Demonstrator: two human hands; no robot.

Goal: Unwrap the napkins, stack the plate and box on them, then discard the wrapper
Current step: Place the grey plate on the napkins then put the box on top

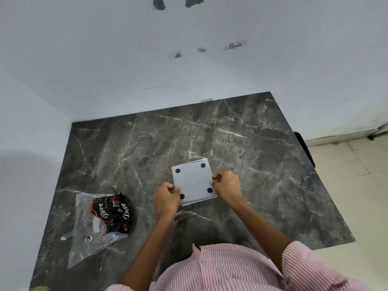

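Note:
A flat grey square box [194,181] with four black round feet on its upper face is held just above the dark marble table [262,164], near its middle. My left hand [167,198] pinches the box's near-left edge. My right hand [226,184] pinches its right edge. To the left lies a clear plastic wrapper [92,232] with black printed napkins [113,213] partly inside it. No plate is visible; I cannot tell what lies under the box.
White walls close the table on the far and left sides. The table's right edge drops to a pale tiled floor [357,185]. A yellow-green object [39,288] shows at the bottom left corner.

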